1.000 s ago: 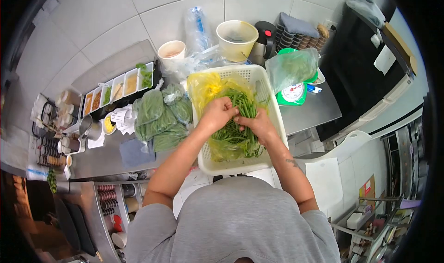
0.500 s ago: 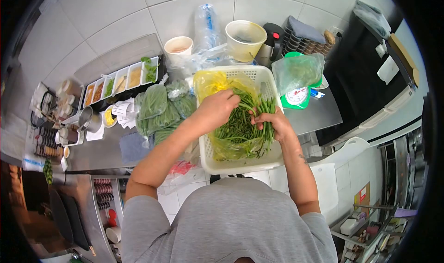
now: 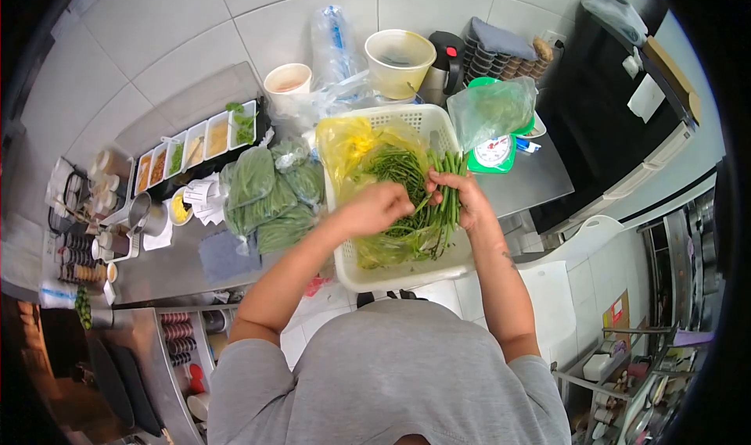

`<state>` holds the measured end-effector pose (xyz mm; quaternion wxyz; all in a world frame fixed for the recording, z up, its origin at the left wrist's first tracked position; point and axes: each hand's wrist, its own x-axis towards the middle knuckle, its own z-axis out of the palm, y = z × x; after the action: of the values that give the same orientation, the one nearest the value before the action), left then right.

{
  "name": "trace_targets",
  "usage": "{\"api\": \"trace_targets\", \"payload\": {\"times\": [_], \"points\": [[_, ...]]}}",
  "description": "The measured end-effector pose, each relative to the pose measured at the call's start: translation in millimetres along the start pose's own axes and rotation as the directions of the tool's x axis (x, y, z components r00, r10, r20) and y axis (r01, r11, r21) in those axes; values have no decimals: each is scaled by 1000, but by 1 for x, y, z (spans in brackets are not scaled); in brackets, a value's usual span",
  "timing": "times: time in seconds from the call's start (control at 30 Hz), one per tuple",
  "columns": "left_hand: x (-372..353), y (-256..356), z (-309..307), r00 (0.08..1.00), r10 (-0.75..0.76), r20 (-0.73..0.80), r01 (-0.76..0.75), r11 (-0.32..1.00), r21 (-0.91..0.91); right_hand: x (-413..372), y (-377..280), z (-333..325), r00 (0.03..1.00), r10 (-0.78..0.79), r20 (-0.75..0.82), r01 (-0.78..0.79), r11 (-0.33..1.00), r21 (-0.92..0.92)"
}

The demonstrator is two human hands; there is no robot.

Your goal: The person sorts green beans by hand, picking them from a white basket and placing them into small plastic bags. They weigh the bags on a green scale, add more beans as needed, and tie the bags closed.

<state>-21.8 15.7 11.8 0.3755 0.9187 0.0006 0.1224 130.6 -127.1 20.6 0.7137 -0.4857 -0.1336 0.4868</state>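
A bunch of thin green vegetable stalks (image 3: pixel 449 202) is gripped in my right hand (image 3: pixel 467 198), its fingers and thumb wrapped round the stems. My left hand (image 3: pixel 381 209) is closed in a pinch over the loose stalks, and a green stalk shows at its fingertips. More loose stalks (image 3: pixel 395 163) lie in an opened yellow plastic bag (image 3: pixel 338 144). The bag lines a white perforated basket (image 3: pixel 438 120) directly in front of me.
Left of the basket are bagged green vegetables (image 3: pixel 254 183), a blue cloth (image 3: pixel 227 255) and a row of topping containers (image 3: pixel 195 144). A green scale (image 3: pixel 493 157) with a plastic bag on top stands right. Behind are a tub (image 3: pixel 399 63) and a thermal jug (image 3: pixel 446 62).
My left hand has moved down and slightly left from the upper part of the stalks. My right hand still holds the bunch. The whole view has shifted slightly.
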Motion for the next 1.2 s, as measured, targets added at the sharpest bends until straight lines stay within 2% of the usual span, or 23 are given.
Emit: {"api": "trace_targets", "payload": {"times": [0.1,0.13,0.2,0.23,0.3,0.4,0.43,0.5,0.53,0.6,0.63,0.7,0.73,0.77,0.8,0.87,0.97,1.07,1.2], "points": [[-1,14,18,989,-104,-109,104,995,-1,1,3,4,998,-46,-31,47,998,51],[0,20,19,961,-231,-150,225,973,-57,0,3,6,997,-60,-43,63,996,67],[3,31,17,855,-476,-206,445,877,-181,-8,5,16,985,-163,-51,160,986,-49],[8,19,17,816,-518,-256,489,856,-170,-13,6,22,976,-211,-49,205,973,-106],[19,-18,18,723,-594,-352,581,799,-155,-28,12,44,974,-225,-38,221,972,-79],[7,-29,6,851,-425,-309,482,865,140,-25,10,43,970,-230,-76,226,972,-64],[6,-13,-7,862,-457,-218,496,848,184,-20,11,33,973,-210,-97,205,977,-61],[6,-6,-4,938,-211,-276,215,976,-16,-15,12,23,978,-173,-118,167,984,-64],[6,0,-1,941,-89,-325,57,993,-108,-14,13,23,977,-188,-105,182,981,-63],[11,20,9,928,60,-368,-53,998,29,-13,14,28,974,-215,-78,210,975,-67],[12,27,13,913,135,-384,-105,989,100,-13,13,32,966,-221,-132,219,975,-30],[9,29,21,892,174,-417,-92,974,208,-11,10,42,945,-228,-236,245,969,43],[9,28,23,882,196,-429,-87,961,261,-9,11,38,957,-208,-202,219,975,33],[9,20,26,862,190,-470,-118,977,177,-7,13,30,967,-188,-171,195,981,23],[6,19,24,890,104,-444,-59,992,113,-6,15,26,975,-167,-143,170,985,13],[-4,15,17,927,-63,-371,65,998,-8,-4,17,21,964,-144,-222,159,986,51],[-22,-5,14,941,-99,-323,153,977,149,0,9,14,961,-137,-241,155,986,58],[-15,7,0,871,-148,-469,154,988,-26,1,8,13,968,-146,-202,152,988,16],[2,12,0,925,-213,-314,140,961,-240,-1,6,21,976,-183,-116,175,981,-79]]}}
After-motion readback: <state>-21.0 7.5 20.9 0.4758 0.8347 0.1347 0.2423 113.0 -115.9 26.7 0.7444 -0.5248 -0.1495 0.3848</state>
